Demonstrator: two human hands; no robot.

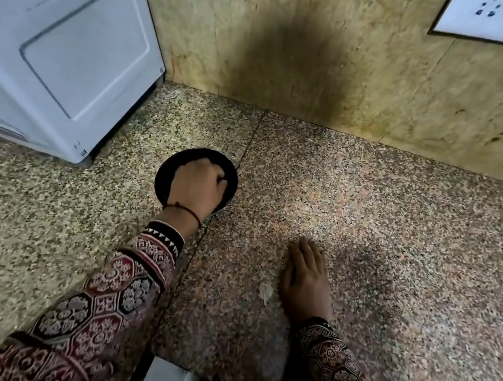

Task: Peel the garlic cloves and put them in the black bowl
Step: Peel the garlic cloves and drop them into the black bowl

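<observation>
**Mia:** What is the biggest thing here?

**Tom:** The white machine (68, 43), just left of the black bowl (163, 182) and behind it. Then comes the speckled counter (403, 232) that the bowl sits on.

**Mia:** What could go wrong?

**Tom:** The counter has lots of little dots. If a garlic clove falls outside the bowl, I think it would be hard to spot. It could also roll under the machine.

**Mia:** And the bowl?

**Tom:** The left hand (197, 186) is right over it, with its fingers curled down inside. If that hand leans on the rim, the bowl may tip or slide.

**Mia:** Is it holding a clove?

**Tom:** I cannot tell. The hand hides the middle of the bowl, so I see no cloves at all. If any are there, they are under that hand.

**Mia:** What about the other hand?

**Tom:** The right hand (305, 279) lies flat on the counter, to the right of the bowl and nearer the person. Its fingers are straight and close together, holding nothing.

**Mia:** Anything smaller?

**Tom:** A pale bit of peel (265, 292), just beside that hand, on the bowl's side of it. A sleeve could sweep it into the bowl.

**Mia:** Which way do things point?

**Tom:** The bowl is round and opens up, so it has no long side. The clove's way I cannot tell. The peel's long side has one end nearer the bowl and one end farther.
</observation>
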